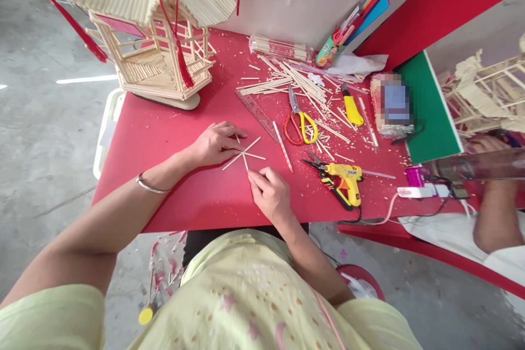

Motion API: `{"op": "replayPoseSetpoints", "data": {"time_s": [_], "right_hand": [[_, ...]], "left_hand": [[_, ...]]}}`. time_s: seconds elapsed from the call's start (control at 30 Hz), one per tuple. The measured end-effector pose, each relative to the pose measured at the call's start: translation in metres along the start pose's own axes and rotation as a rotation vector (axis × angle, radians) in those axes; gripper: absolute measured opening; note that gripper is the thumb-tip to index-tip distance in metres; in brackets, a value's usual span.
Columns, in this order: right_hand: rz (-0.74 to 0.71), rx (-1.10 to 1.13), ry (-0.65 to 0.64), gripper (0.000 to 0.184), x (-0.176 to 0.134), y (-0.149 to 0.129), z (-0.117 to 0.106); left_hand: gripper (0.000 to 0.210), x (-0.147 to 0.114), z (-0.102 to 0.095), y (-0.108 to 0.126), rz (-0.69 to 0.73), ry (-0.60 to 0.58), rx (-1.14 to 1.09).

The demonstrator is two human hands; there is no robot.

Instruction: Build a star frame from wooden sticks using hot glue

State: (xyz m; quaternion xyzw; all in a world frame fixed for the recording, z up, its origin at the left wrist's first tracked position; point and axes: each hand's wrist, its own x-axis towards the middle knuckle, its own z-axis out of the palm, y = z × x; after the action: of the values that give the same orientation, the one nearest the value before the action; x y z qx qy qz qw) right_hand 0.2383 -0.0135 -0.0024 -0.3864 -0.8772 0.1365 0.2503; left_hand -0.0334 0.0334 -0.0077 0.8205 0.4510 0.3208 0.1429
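Several thin wooden sticks [255, 156] lie on the red tabletop, crossing at one middle point like a star. My left hand [216, 145] rests on its left side, with bent fingers gripping the sticks near the crossing. Below, my right hand [270, 192] pinches the lower end of one stick [245, 162] between thumb and fingers. Just right of the star lies a pencil [283, 146] with a patterned barrel. Whether the sticks are joined at the crossing cannot be made out.
Behind stand a stick-built pavilion model [164, 65] with red tassels and a heap of loose sticks [305, 85]. Scissors [301, 123], a ruler [256, 112], a yellow cutter [351, 106], pliers [334, 188] and a corded glue gun [348, 178] lie rightward. Another person's arm [496, 213] is at the far right.
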Motion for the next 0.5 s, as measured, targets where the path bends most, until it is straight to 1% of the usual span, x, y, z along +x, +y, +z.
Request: {"op": "replayPoseSetpoints", "data": {"time_s": [0.27, 0.5], "right_hand": [[0.001, -0.008, 0.003, 0.026, 0.0006, -0.0004, 0.0001], [0.006, -0.011, 0.001, 0.026, 0.0008, -0.0004, -0.0002]], "left_hand": [[0.032, 0.0002, -0.0006, 0.0007, -0.013, -0.009, -0.004], [0.028, 0.0000, -0.0002, 0.0005, -0.009, -0.004, 0.009]]}}
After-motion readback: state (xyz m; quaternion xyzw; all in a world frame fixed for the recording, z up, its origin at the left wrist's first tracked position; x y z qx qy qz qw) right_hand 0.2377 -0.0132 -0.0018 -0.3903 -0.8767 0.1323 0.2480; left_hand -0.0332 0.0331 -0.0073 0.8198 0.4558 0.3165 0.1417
